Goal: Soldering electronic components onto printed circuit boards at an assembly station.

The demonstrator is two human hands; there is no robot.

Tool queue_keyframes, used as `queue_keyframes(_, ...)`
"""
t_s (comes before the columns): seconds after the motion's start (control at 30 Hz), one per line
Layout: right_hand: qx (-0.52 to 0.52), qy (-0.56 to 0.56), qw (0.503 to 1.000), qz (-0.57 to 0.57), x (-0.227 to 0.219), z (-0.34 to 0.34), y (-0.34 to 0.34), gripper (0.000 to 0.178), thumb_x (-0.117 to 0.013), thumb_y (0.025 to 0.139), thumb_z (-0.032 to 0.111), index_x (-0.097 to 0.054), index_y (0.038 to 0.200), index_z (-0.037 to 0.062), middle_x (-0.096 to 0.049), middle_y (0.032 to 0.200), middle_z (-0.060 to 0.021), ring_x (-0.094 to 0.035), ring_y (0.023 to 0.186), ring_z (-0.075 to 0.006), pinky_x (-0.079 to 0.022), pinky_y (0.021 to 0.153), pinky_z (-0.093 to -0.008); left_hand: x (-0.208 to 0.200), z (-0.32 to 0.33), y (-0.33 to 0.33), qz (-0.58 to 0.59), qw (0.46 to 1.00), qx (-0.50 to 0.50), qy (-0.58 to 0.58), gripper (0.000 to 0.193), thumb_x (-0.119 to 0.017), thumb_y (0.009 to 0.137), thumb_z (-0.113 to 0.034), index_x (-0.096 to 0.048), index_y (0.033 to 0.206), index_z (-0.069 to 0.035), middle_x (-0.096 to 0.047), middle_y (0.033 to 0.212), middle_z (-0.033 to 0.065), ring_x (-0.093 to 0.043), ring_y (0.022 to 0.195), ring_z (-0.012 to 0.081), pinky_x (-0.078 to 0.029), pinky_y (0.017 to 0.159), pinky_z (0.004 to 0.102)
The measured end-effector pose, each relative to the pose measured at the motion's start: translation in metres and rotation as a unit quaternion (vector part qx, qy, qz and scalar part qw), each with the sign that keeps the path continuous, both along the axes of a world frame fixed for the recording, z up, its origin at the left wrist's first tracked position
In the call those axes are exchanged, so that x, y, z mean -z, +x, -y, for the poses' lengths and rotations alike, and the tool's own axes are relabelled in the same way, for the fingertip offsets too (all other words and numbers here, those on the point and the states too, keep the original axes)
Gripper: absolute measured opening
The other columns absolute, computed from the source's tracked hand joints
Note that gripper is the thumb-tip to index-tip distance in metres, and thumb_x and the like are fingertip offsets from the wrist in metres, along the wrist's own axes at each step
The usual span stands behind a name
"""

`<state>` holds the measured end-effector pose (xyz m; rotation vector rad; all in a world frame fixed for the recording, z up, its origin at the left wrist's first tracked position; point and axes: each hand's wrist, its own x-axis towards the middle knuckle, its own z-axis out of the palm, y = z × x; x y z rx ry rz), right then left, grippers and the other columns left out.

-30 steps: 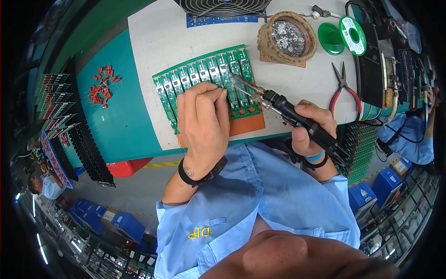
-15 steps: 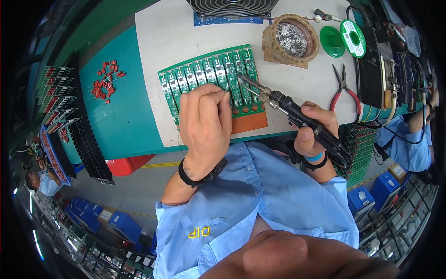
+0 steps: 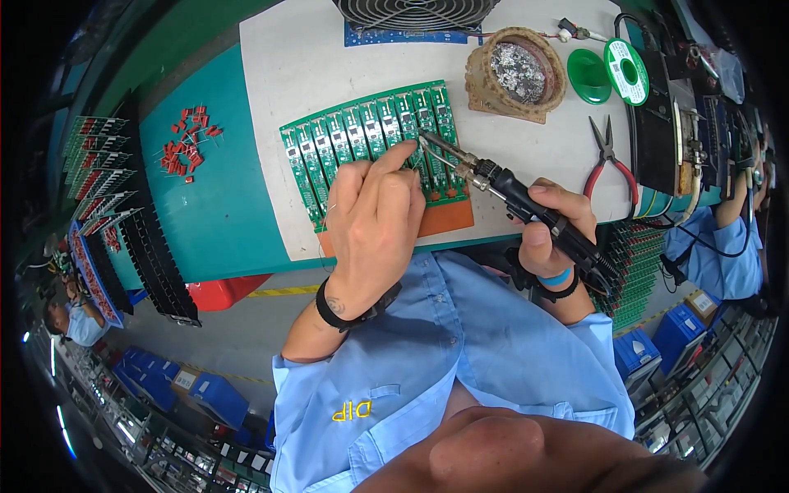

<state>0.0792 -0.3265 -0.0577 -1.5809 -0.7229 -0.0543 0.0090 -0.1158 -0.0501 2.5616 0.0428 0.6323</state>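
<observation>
A panel of several narrow green circuit boards (image 3: 337, 146) lies on the pale mat, over an orange strip (image 3: 448, 222). My left hand (image 3: 374, 226) rests at the panel's near side, its index finger stretched onto the boards and its other fingers curled. What those curled fingers hold is hidden; a thin wire shows beside them. My right hand (image 3: 555, 222) grips a black soldering iron (image 3: 526, 200) with a thin metal tube alongside its tip. The iron's tip meets the panel right of my left fingertip.
Red components (image 3: 185, 152) lie loose at left, near black racks (image 3: 152, 238) of boards. A crusty pot (image 3: 485, 78) of grey metal, a solder spool (image 3: 626, 70) and red-handled pliers (image 3: 606, 156) stand at right. A fan (image 3: 415, 12) sits at the far edge. Other people work nearby.
My left hand has shifted slightly right; its index finger has reached forward onto the boards from a bunched pose. The iron has barely moved.
</observation>
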Motion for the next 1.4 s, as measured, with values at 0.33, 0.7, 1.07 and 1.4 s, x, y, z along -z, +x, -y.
queue_keyframes(0.33,0.0,0.04,0.999,-0.019,0.001,0.009,-0.003,0.041,-0.072,0.093,0.028,-0.055,0.116,-0.0015,-0.065,0.074,-0.0129,-0.062,0.062,-0.0169,-0.048,0.054,-0.0265,-0.004,0.001,0.002,-0.003,1.0,-0.012,0.0,0.022,-0.072,0.075,0.008,-0.057,0.086,-0.003,-0.073,0.111,0.0073,-0.054,0.08,0.0228,-0.047,0.068,0.0316)
queue_keyframes(0.7,0.014,0.046,0.999,-0.01,-0.002,0.015,-0.009,0.042,-0.07,0.094,0.032,-0.054,0.115,-0.0012,-0.064,0.072,-0.0125,-0.061,0.061,-0.0171,-0.047,0.054,-0.0277,-0.004,0.003,0.002,-0.002,1.0,-0.017,-0.008,0.021,-0.072,0.076,0.007,-0.058,0.086,-0.003,-0.073,0.11,0.0075,-0.054,0.078,0.0227,-0.048,0.067,0.032)
queue_keyframes(1.07,0.002,0.042,0.999,-0.005,-0.003,0.007,-0.009,0.041,-0.071,0.094,0.03,-0.055,0.115,-0.001,-0.065,0.074,-0.0135,-0.063,0.062,-0.0173,-0.049,0.055,-0.0276,-0.004,-0.003,-0.007,0.022,0.999,-0.033,-0.031,0.02,-0.074,0.078,0.006,-0.06,0.091,-0.001,-0.068,0.105,0.0115,-0.057,0.082,0.0273,-0.048,0.069,0.0367)
queue_keyframes(1.4,-0.006,0.008,1.0,-0.007,-0.001,-0.009,-0.005,0.039,-0.074,0.092,0.025,-0.057,0.114,-0.0026,-0.067,0.076,-0.0138,-0.064,0.064,-0.0169,-0.049,0.056,-0.0259,0.001,-0.008,-0.001,0.042,0.994,-0.088,-0.053,0.02,-0.073,0.079,0.006,-0.061,0.093,0.0,-0.059,0.098,0.0134,-0.058,0.086,0.0296,-0.048,0.069,0.0381)
